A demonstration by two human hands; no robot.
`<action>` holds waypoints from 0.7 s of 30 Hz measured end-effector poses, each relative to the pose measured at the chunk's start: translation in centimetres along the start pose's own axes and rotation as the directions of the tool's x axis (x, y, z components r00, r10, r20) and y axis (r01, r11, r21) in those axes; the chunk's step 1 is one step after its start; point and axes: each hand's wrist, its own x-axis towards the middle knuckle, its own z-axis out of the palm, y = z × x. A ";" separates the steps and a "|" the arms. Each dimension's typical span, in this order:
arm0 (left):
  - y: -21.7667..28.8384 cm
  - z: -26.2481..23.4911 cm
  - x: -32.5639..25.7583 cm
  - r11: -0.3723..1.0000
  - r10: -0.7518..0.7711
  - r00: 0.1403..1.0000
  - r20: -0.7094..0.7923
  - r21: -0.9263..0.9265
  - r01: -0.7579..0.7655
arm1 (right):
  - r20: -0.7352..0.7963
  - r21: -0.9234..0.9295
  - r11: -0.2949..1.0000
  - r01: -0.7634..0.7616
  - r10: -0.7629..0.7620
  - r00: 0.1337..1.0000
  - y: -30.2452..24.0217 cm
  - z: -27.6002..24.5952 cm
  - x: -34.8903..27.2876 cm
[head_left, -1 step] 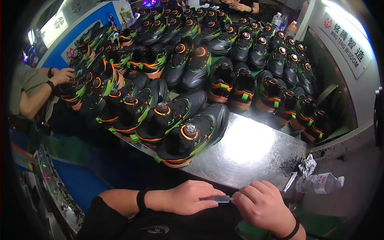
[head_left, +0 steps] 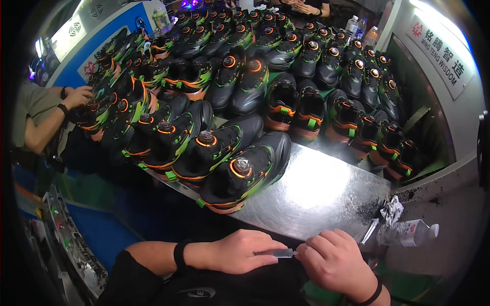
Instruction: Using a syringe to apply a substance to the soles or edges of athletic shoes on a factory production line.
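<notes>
Low in the view, in front of the table edge, my left hand (head_left: 244, 252) holds a small clear tube (head_left: 282, 253) between thumb and fingers. The tube lies level, its narrow tip pointing right. My right hand (head_left: 334, 261) is closed, with its thumb and fingertips pinched at that tip; whether a cap is hidden inside them I cannot make out. Nearest to my hands on the table is a black sneaker (head_left: 270, 153) with green and orange trim and a round dial on top.
Rows of similar sneakers (head_left: 252, 86) cover most of the metal table (head_left: 306, 199). To the right lie a clear plastic bottle (head_left: 411, 233) and crumpled silvery wrapping (head_left: 392, 210). A co-worker's hand (head_left: 79, 97) is among shoes at left; another person's hands (head_left: 304, 7) show at the back.
</notes>
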 end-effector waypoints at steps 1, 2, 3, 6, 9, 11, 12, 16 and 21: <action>0.2 0.0 0.0 1.000 -0.002 1.000 -0.020 -0.018 0.002 | -0.004 -0.007 1.000 0.009 -0.009 1.000 0.0 -0.1 0.0; 0.2 0.0 0.0 1.000 0.000 1.000 -0.020 -0.018 0.000 | -0.004 -0.009 1.000 0.008 -0.008 1.000 -0.1 -0.1 -0.1; 0.3 -0.1 -0.1 1.000 -0.003 1.000 -0.009 -0.013 0.003 | -0.012 0.015 1.000 0.013 -0.013 1.000 0.0 -0.1 -0.2; 0.2 -0.1 -0.2 1.000 0.003 1.000 -0.001 -0.011 -0.003 | -0.018 0.061 0.998 0.033 -0.032 0.999 -0.1 0.7 -0.6; 0.4 -0.6 -0.2 1.000 0.011 1.000 0.002 -0.008 -0.011 | -0.013 0.128 0.991 0.039 -0.037 0.999 -0.1 1.1 -0.5; 0.7 -0.8 -0.3 1.000 0.011 1.000 0.005 0.005 -0.011 | -0.015 0.170 0.985 0.039 -0.037 0.999 -0.2 1.0 -0.3; 0.8 -1.0 -0.3 1.000 0.012 1.000 0.002 -0.007 -0.012 | -0.031 0.185 0.982 0.038 -0.033 0.999 -0.3 0.9 -0.1; 0.6 -0.9 -0.2 0.993 0.112 0.993 -0.040 0.046 -0.110 | -0.054 0.187 0.982 0.017 -0.007 0.999 -0.4 0.6 0.1; 0.5 -1.5 1.0 0.997 0.068 0.995 -0.075 0.051 -0.064 | -0.074 0.051 0.996 -0.070 0.074 0.995 -0.3 -1.6 0.9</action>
